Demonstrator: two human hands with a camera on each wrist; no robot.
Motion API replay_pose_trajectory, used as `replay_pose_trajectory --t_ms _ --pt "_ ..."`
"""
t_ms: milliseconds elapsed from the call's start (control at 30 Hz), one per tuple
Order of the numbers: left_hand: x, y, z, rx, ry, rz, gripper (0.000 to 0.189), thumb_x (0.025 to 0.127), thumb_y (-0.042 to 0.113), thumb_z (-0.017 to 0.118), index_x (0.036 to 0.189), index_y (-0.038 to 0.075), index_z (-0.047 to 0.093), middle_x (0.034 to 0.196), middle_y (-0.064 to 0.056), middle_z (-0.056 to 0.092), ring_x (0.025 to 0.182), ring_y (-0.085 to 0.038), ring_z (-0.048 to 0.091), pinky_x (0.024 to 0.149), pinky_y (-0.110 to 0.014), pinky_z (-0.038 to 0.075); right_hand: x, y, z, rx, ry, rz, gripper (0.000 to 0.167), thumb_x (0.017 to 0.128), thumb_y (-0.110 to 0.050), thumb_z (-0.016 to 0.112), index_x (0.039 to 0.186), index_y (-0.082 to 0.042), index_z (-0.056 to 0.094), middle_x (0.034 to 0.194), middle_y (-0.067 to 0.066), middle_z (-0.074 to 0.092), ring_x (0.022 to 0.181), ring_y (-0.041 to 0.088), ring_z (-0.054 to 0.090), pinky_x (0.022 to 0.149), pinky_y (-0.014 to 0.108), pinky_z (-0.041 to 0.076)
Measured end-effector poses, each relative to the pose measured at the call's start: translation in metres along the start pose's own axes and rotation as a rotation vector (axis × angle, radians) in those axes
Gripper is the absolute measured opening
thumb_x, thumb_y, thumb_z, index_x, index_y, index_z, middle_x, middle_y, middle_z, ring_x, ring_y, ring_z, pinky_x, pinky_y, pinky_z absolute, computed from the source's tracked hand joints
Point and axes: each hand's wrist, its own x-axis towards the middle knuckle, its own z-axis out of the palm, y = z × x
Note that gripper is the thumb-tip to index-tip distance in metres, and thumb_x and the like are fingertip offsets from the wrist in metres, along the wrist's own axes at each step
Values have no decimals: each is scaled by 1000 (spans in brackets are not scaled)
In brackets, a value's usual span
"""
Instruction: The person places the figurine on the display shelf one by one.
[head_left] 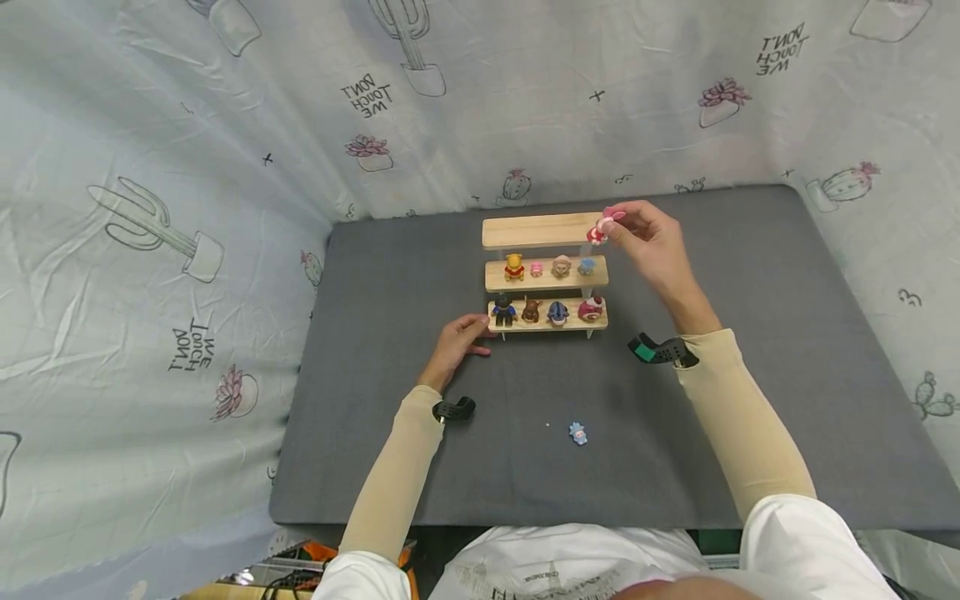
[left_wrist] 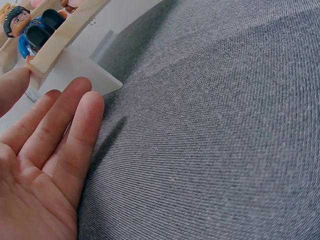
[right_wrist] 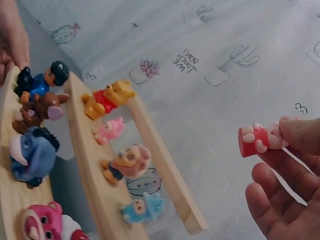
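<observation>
My right hand [head_left: 660, 254] pinches a small pink-and-red figurine [right_wrist: 254, 141] between thumb and fingers. In the head view it is by the right end of the bare top tier of a three-tier wooden display stand [head_left: 536, 232]. My left hand [head_left: 454, 343] is at the stand's lower left corner, the thumb touching the tier's end and the fingers extended beside its white leg [left_wrist: 92, 70]. Along the bottom tier stand a black-haired figure [head_left: 503, 311], a brown figure [head_left: 531, 311], a blue donkey [right_wrist: 34, 156] and a pink bear [head_left: 591, 309].
The middle tier bears a yellow bear in red [head_left: 513, 267], a small pink figure [right_wrist: 109, 130], a brown-tan figure [head_left: 561, 266] and a light-blue figure [right_wrist: 144, 207]. A blue figurine [head_left: 577, 433] lies on the grey table [head_left: 750, 375] nearer me. Printed curtains [head_left: 525, 125] hang behind.
</observation>
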Motion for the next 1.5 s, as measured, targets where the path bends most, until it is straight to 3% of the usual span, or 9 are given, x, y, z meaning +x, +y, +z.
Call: replay_pose_trajectory --t_ms 433,833,1067,1500 --pt "-2 1 0 -4 -2 -12 38 102 29 63 126 0 65 118 -22 71 98 -12 71 70 -28 65 24 -2 -1 -95 12 22 31 97 -20 71 122 -3 67 101 -17 66 92 1 63 80 17 55" --pt "-1 0 0 -14 -1 6 36 103 28 62 124 -1 66 117 -21 72 95 -10 71 69 -27 65 45 -3 1 -272 -58 128 37 100 -33 66 127 -8 66 114 5 69 93 1 60 80 18 51" --pt "-3 -1 -1 -13 -6 -1 34 103 28 62 124 1 66 118 -21 71 97 -12 72 69 -28 65 49 -1 2 -353 -115 185 40 101 -37 64 130 -11 65 115 3 69 102 10 60 85 27 48" --pt "-6 -1 -3 -15 -2 -7 36 102 29 63 124 0 66 117 -19 72 97 -12 71 69 -28 65 49 7 8 -372 -156 191 36 101 -35 63 128 -11 66 116 6 68 96 7 58 79 25 48"
